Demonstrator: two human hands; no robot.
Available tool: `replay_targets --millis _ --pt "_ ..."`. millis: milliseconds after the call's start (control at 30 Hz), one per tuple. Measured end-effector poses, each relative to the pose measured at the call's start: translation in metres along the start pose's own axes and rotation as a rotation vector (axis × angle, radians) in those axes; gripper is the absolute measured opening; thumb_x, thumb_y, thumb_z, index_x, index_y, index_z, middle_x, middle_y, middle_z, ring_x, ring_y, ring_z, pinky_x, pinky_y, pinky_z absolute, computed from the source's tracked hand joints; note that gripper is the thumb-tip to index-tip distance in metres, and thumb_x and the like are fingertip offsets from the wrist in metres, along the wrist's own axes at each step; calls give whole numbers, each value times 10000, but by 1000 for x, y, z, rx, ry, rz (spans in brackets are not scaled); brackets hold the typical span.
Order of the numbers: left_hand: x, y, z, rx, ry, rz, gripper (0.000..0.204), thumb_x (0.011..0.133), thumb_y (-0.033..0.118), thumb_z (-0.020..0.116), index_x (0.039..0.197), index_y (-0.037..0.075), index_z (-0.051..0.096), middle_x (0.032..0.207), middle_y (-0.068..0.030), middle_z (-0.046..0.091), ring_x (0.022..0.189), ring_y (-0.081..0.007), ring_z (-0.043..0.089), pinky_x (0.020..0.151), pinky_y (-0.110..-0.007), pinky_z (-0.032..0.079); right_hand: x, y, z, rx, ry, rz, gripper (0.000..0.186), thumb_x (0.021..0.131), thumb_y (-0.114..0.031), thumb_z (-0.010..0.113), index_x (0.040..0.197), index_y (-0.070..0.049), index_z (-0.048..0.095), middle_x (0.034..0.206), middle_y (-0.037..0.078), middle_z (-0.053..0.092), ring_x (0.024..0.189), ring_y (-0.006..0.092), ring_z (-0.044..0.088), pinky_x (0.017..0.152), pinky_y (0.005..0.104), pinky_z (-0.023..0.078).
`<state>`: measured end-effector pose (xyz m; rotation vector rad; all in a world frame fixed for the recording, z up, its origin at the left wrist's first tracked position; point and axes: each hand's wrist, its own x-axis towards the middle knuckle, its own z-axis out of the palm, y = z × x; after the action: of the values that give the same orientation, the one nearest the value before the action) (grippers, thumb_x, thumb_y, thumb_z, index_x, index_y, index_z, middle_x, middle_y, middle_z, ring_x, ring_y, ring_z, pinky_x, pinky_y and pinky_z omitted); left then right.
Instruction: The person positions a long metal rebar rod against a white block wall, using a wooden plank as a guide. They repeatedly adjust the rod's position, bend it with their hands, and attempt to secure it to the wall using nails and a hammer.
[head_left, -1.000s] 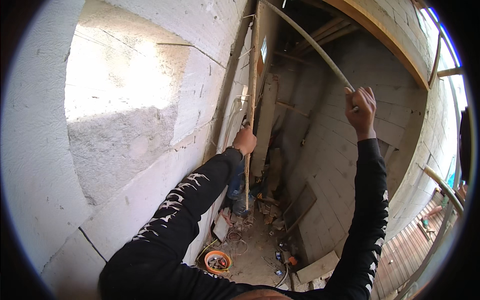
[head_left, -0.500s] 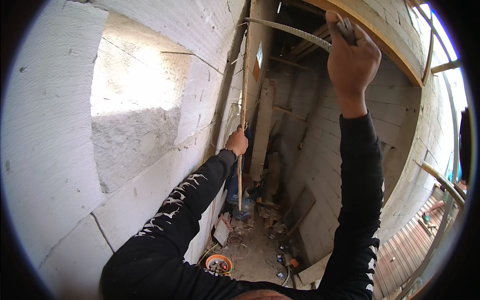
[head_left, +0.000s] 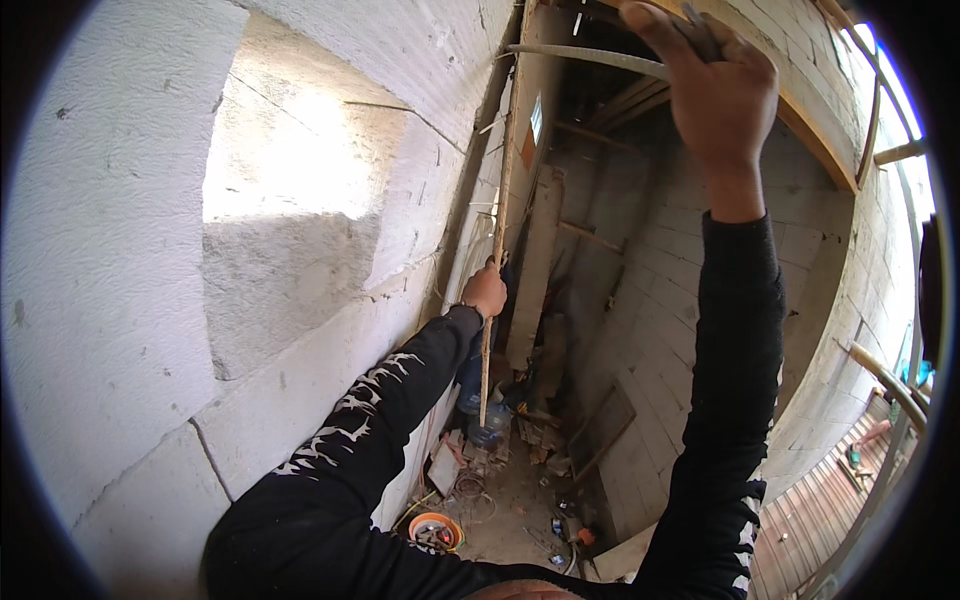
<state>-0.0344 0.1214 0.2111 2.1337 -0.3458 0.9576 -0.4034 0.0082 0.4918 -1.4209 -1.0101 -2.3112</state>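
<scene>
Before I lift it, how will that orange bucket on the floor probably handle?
The orange bucket may feel heavy for its size, since it holds chunky pieces. They look loose, so could shift when carried. With its top open, some might spill if tilted.

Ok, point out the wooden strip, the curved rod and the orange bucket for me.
Wooden strip [head_left: 486,365]: head view, on its length below the left hand [head_left: 486,291].
Curved rod [head_left: 590,54]: head view, on its bare stretch.
Orange bucket [head_left: 433,518]: head view, on its far inner wall.

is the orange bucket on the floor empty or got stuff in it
Not empty: the orange bucket has small jumbled pieces showing inside its rim. How deep they go, I cannot tell.
</scene>
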Motion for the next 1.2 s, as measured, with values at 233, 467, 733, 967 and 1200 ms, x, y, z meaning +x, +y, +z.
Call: replay_targets --millis 233,467,733,967,1200 --pt "3 0 -7 38 -76 -62 461 922 130 500 1306 -118 437 1093 -303 657 1008 -440 659 866 -505 540 5 46 9 179 208 65 346 881 -425 762 770 -98 728 569 -19 610 507 44 517 533 204 400" --pt "4 4 -20 -5 -136 -246 472 947 223 526 1331 -33 429 1188 -286 636 1103 -432 633 915 -534 511 27 -52 3 591 234 588 532 927 -295 705 507 -84 456 463 -34 363 473 46 322 451 294 278" --pt "-34 131 -113 -1552 228 217 605 1020 460 418 1415 1 421 1400 -223 499 1281 -287 504 1088 -446 390 -57 -50 56 166 -43 -427 480 881 -567 677 642 -151 636 437 -41 508 334 75 406 345 273 323" --pt "20 177 -248 -2028 -967 162 448 1054 299 436 1391 5 402 873 -48 572 677 -111 565 622 -260 519 -130 -62 46 243 -335 -550 448 917 -452 634 650 -122 493 580 -12 518 489 141 492 520 349 440" --pt "-90 208 -222 -1728 -282 190 140 991 69 464 1123 89 506 742 12 455 488 -45 378 377 -185 327 -195 -102 -46 250 -509 -429 403 861 -390 736 657 -148 486 620 -39 422 541 149 465 626 315 410"
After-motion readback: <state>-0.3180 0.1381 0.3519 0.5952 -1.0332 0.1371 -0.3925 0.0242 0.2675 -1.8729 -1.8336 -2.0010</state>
